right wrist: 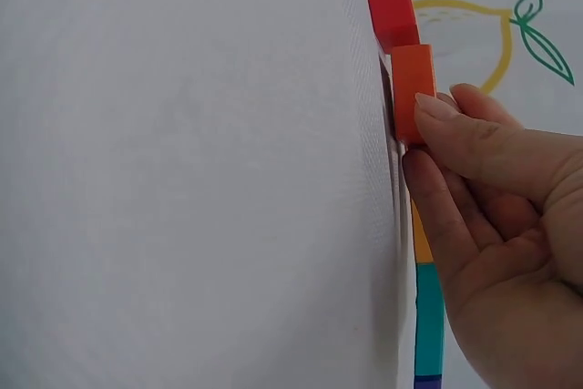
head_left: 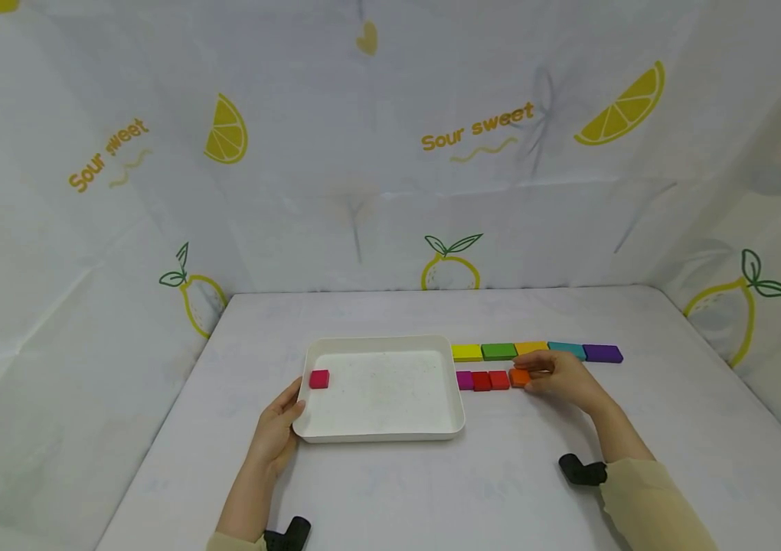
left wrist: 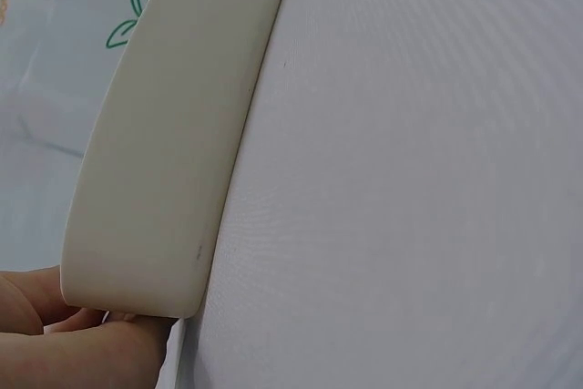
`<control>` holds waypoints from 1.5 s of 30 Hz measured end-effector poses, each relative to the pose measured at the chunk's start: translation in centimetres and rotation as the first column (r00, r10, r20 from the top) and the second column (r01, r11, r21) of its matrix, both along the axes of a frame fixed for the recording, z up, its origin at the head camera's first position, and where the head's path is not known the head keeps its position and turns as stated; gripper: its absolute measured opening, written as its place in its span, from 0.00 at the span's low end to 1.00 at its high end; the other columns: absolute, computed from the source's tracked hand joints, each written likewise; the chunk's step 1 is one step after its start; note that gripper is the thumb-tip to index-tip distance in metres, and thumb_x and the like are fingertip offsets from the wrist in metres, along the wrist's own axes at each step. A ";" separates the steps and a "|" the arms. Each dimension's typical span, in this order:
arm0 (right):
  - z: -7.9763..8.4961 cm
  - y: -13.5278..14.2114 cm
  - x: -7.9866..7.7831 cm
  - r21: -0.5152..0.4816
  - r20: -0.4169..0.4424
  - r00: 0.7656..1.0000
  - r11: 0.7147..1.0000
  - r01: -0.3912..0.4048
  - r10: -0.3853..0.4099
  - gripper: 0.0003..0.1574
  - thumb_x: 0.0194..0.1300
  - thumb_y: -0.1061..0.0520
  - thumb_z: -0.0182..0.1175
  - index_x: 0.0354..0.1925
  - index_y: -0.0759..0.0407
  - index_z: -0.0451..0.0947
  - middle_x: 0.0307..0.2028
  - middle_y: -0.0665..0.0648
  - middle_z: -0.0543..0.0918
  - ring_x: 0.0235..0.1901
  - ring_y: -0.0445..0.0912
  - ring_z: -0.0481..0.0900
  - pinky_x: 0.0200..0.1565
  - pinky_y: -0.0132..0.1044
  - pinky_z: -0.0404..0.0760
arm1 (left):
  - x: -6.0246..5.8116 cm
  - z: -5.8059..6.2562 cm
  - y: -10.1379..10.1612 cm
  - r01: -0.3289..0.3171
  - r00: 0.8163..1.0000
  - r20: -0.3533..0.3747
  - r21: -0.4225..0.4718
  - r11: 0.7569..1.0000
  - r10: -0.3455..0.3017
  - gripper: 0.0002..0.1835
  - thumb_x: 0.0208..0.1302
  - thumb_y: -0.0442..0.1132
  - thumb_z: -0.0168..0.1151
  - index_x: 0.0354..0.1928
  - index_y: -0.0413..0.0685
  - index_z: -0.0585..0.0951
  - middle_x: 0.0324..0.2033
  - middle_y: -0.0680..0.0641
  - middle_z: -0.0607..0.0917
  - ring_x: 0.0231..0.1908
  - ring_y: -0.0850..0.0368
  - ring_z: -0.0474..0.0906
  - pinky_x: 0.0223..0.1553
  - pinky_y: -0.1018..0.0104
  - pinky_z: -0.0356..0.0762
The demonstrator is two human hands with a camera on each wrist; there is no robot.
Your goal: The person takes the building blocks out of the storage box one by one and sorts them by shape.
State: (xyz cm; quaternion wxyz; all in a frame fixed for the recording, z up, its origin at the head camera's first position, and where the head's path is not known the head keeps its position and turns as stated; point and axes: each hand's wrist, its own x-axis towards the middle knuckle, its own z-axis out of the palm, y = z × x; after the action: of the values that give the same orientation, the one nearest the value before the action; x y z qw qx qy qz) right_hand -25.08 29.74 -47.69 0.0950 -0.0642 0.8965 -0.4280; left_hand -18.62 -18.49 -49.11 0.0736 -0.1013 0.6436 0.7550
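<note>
A white tray lies on the table, and my left hand grips its left edge, the thumb over the rim. In the left wrist view the tray's side wall hides part of those fingers. One pinkish-red block sits inside the tray near its left side. My right hand pinches an orange block at the right end of the front row. To its left in that row are two red blocks and a purple-magenta block beside the tray's right wall.
Behind the front row runs a second row: a yellow block, a green block, a yellow-orange block, a teal block and a violet block. A lemon-printed curtain surrounds the white table.
</note>
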 end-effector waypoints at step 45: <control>2.1 -4.5 -0.4 -0.081 -0.084 0.991 0.992 0.093 -0.100 0.28 0.60 0.59 0.68 0.60 0.57 0.78 0.59 0.63 0.81 0.62 0.61 0.77 0.59 0.50 0.82 | 0.2 0.0 0.0 0.001 1.000 0.000 0.024 1.000 -0.001 0.30 0.76 0.29 0.41 0.77 0.41 0.52 0.78 0.40 0.52 0.77 0.48 0.50 0.57 0.85 0.72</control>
State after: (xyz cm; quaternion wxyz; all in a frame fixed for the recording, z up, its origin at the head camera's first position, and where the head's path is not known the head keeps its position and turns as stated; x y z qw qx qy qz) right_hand -25.50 25.24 -45.55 0.0320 -0.0433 0.8846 -0.4632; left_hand -18.39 -18.44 -49.09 0.0754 -0.1000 0.6345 0.7627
